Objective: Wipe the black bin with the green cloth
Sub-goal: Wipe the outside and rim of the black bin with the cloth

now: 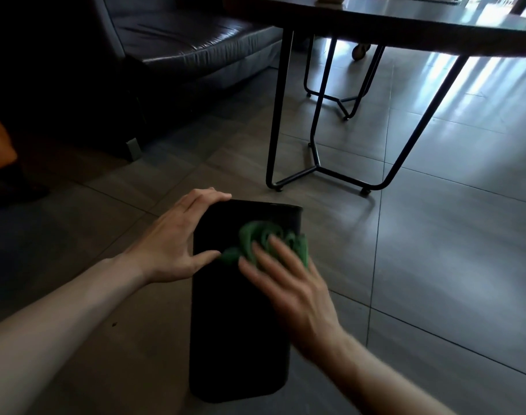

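On the black bin, straight right fingers press the green cloth; left fingers grip its far edge.

The black bin is a tall, matte, round-cornered body on the tiled floor, one broad side facing the camera; whether it lies or stands cannot be told. The green cloth, crumpled and bunched, rests against that side near its far end.
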`<state>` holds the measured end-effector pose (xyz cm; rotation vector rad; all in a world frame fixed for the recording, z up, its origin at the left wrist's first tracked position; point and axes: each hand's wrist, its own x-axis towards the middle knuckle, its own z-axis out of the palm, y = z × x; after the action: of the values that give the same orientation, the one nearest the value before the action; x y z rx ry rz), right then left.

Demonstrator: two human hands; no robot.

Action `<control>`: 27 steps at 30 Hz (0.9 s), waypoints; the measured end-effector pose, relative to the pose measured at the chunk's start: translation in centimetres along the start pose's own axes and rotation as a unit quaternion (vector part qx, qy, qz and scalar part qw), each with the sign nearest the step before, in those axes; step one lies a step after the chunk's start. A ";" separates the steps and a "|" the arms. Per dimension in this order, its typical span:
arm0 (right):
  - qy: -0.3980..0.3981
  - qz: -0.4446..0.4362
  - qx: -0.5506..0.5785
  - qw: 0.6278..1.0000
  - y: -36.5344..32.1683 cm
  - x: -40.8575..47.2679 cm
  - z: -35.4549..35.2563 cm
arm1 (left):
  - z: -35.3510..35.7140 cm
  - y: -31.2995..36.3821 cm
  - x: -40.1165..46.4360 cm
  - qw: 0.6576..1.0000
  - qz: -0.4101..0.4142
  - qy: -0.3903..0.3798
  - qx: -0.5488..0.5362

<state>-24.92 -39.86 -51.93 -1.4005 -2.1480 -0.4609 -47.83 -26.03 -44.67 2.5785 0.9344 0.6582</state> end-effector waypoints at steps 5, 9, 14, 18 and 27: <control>-0.185 -0.251 -0.116 0.943 -3.8 -10.7 0.5 | -0.3 -0.3 -0.5 1.000 -0.010 -0.008 0.001; -0.072 -0.131 0.000 0.989 -1.1 -5.8 -0.4 | -0.3 0.1 -0.6 1.000 -0.014 -0.007 -0.005; 0.048 0.145 0.031 0.988 3.4 4.9 -1.3 | -0.1 0.7 -0.2 1.000 -0.003 -0.015 -0.017; 0.019 0.034 0.030 0.999 0.5 0.7 0.1 | -0.1 0.3 -0.2 1.000 -0.016 0.006 0.005; -0.061 -0.111 0.038 0.991 -2.4 -6.3 -0.3 | -0.4 0.5 -0.3 1.000 -0.011 -0.015 -0.002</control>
<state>-24.98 -45.60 -55.44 -1.1816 -2.4082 -0.3777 -48.00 -26.52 -44.22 2.5643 0.9490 0.6137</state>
